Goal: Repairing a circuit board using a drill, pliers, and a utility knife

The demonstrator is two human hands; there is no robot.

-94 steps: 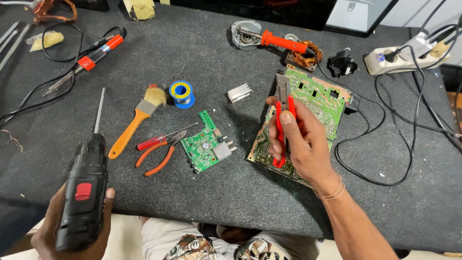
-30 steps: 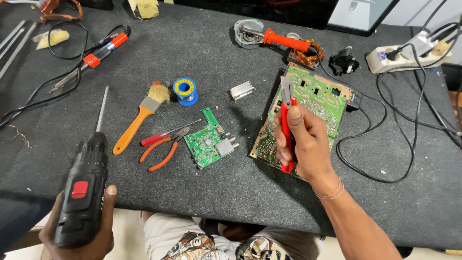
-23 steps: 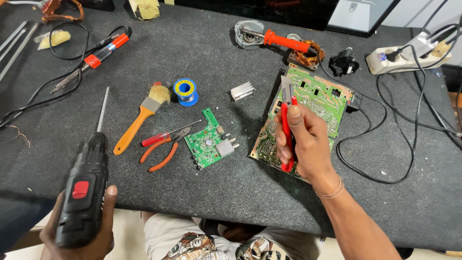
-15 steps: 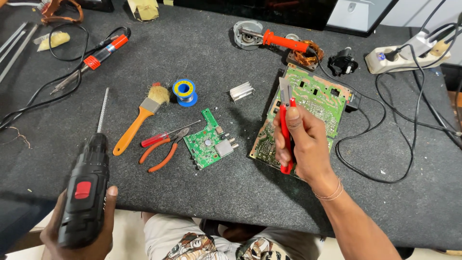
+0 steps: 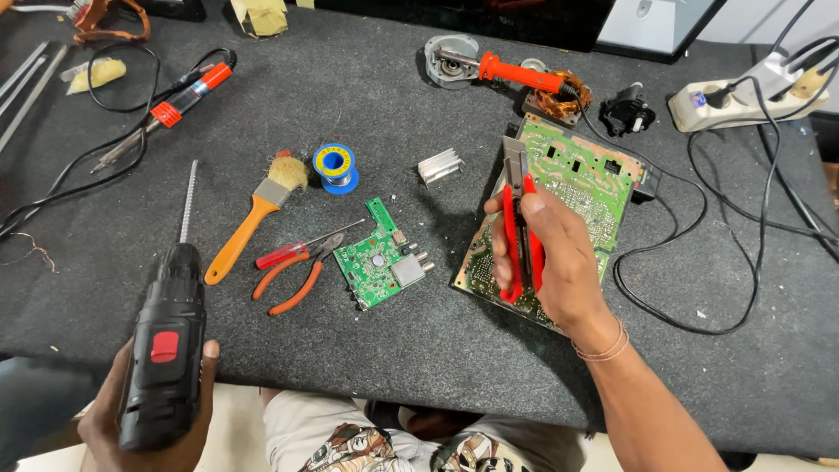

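My left hand [image 5: 112, 409] grips a black cordless drill [image 5: 164, 345] with a red switch and a long thin bit pointing away, at the table's near left edge. My right hand [image 5: 552, 253] holds red-handled pliers [image 5: 521, 229] upright, jaws up, over a large green circuit board [image 5: 559, 210] that lies at a tilt on the dark mat. A smaller green circuit board [image 5: 381, 267] with a metal block lies between the two hands.
An orange-handled brush [image 5: 253, 217], a red screwdriver [image 5: 297, 252], orange pliers [image 5: 297, 278], a solder spool [image 5: 335, 166] and a small heat sink [image 5: 439, 165] lie mid-table. Behind are a soldering iron [image 5: 188, 92], an orange-handled tool [image 5: 520, 74], a copper coil [image 5: 559, 100] and a power strip [image 5: 743, 96] with cables.
My left hand has shifted the drill slightly, bit still pointing away. My right hand stays over the large board with the pliers, barely moved.
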